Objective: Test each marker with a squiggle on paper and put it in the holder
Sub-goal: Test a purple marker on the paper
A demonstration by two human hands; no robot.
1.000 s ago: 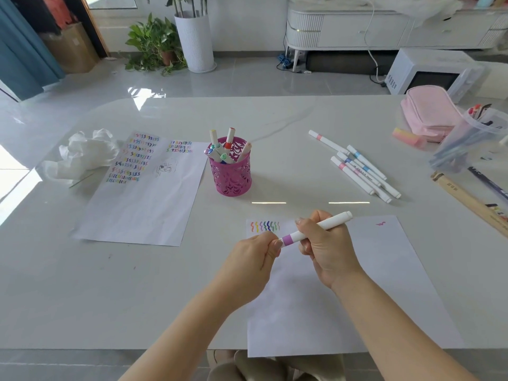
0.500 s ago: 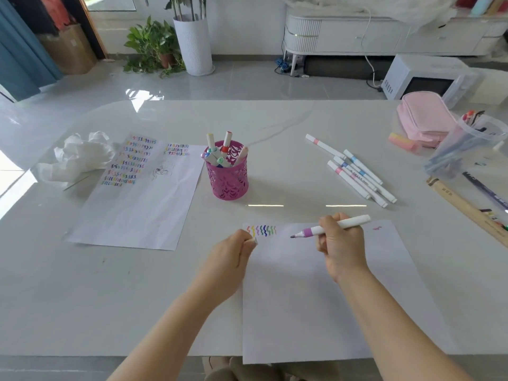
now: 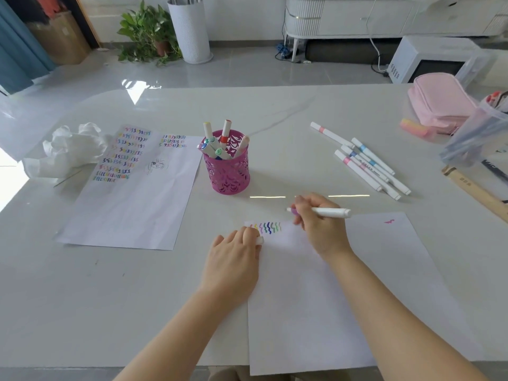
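My right hand (image 3: 320,229) grips an uncapped white marker with a purple band (image 3: 330,212), its tip pointing left just above the top edge of the white paper (image 3: 343,298) in front of me. A row of coloured squiggles (image 3: 266,227) runs along the paper's top left corner. My left hand (image 3: 235,258) rests on that corner and holds the marker's white cap (image 3: 259,240) in its curled fingers. A pink perforated holder (image 3: 230,171) with several markers stands behind. Several loose white markers (image 3: 365,163) lie to the right of the holder.
A second sheet (image 3: 132,199) covered in squiggle rows lies at left, beside crumpled white tissue (image 3: 68,149). At the right edge are a pink pouch (image 3: 439,103), a clear container (image 3: 475,136) of pens, a pink eraser (image 3: 413,127) and a wooden ruler (image 3: 475,193).
The cap came off the marker; my left hand carried it down onto the paper's corner. My right hand moved the marker up and forward toward the squiggle row.
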